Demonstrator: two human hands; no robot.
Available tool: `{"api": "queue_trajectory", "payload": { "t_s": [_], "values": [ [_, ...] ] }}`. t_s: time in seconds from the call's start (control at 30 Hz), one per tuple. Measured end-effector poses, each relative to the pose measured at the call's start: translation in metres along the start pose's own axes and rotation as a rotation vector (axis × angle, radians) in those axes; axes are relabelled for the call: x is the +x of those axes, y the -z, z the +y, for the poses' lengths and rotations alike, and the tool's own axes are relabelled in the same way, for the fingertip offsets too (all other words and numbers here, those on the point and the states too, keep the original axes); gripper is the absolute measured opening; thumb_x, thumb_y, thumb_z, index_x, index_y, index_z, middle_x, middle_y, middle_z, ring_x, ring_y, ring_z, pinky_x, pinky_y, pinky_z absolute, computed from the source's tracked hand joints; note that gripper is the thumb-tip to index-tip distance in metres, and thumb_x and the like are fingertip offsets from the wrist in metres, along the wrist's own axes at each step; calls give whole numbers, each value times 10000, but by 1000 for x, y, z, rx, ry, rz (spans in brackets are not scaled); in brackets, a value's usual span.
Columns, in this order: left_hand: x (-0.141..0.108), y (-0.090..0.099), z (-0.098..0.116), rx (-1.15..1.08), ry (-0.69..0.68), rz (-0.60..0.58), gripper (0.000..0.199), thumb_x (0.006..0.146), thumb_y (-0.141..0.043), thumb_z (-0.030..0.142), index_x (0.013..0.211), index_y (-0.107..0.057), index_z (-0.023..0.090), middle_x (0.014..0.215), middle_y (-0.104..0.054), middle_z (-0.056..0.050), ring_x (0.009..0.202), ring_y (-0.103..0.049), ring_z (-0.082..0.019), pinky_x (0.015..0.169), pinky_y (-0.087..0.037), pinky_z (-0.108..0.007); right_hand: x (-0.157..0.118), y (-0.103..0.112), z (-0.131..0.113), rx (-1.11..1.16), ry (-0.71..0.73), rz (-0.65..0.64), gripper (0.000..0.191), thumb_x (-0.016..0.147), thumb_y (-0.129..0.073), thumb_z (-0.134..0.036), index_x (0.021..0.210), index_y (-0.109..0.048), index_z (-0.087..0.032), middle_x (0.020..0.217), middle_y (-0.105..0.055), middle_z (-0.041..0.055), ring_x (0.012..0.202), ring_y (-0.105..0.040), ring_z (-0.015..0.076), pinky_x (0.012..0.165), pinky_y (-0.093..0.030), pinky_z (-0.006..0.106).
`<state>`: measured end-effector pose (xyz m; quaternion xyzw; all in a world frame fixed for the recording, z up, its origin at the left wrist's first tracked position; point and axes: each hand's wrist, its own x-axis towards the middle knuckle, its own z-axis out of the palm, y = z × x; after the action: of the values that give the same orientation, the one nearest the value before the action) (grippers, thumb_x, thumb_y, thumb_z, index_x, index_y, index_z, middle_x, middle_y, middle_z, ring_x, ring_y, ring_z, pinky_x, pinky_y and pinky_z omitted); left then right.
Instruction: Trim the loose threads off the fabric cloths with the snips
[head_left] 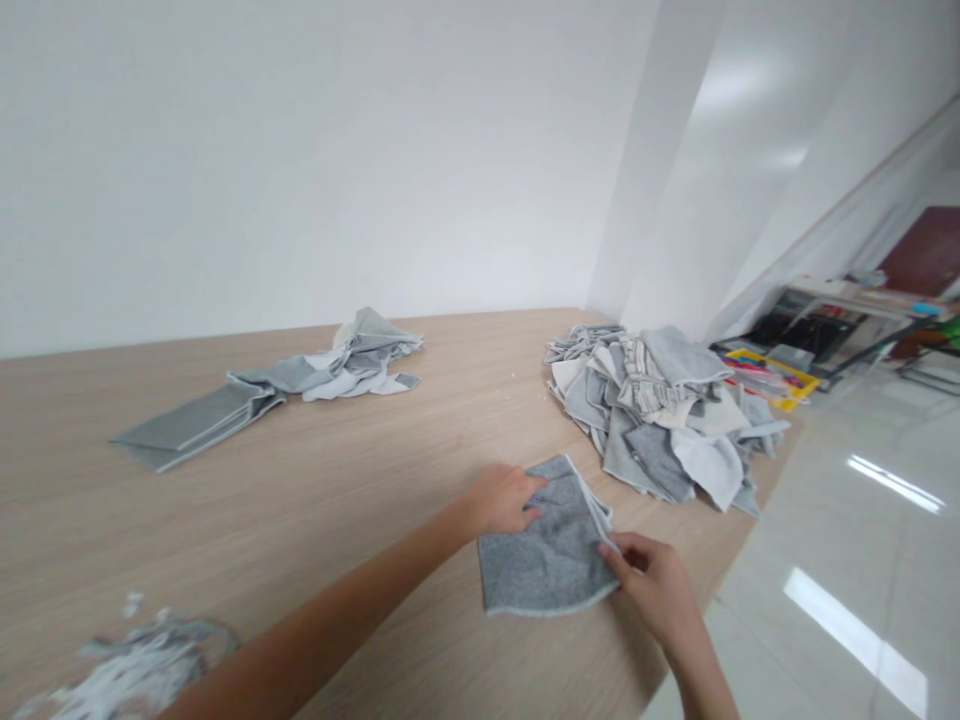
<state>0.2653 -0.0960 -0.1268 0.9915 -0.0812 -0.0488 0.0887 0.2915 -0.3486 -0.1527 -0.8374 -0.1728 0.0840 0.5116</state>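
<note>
Seeing a pale wood-grain table (337,510), with a squarish, white-edged grey fabric piece (544,575) between both hands. Pinched at its right edge by the right hand (654,582), touched at upper left by the loosely open left hand (497,498).

Scrap heap (142,665) blurred, cropped at bottom, partly behind your left forearm (352,610) — both your arms run off-frame too. Some fingertips of your right hand (652,580) hidden. Far table (855,291) clutter — too small, blurred to name. Cloth pile (652,410) lower layers buried
</note>
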Motion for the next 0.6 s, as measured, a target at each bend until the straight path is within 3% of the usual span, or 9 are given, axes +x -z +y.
{"api": "queue_trajectory", "payload": {
  "t_s": [0.27,0.4,0.6],
  "values": [
    [-1,-15,-18,-41,183,80,347,969,-605,358,1260,-584,170,1235,-621,-99,1047,-642,-231,894,-565,-444,54,-16,-2,-29,18,79,381,789,-569,-435,760,-765,-109,669,-718,99,551,-613,207,531,-440,293],
    [-1,-19,-15,-85,214,90,349,969,-606,359,1261,-584,171,1240,-620,-100,1055,-640,-234,902,-561,-450,61,-15,-3,-17,44,76,364,784,-580,-419,798,-771,-110,676,-719,96,588,-616,208,558,-438,291],
    [13,-14,-23,-173,258,49,338,965,-609,370,1238,-598,170,1247,-618,-99,1082,-631,-240,920,-551,-454,57,-16,0,27,86,-27,323,744,-645,-432,680,-736,-128,633,-691,55,589,-589,179,575,-428,273]
  ]
}}
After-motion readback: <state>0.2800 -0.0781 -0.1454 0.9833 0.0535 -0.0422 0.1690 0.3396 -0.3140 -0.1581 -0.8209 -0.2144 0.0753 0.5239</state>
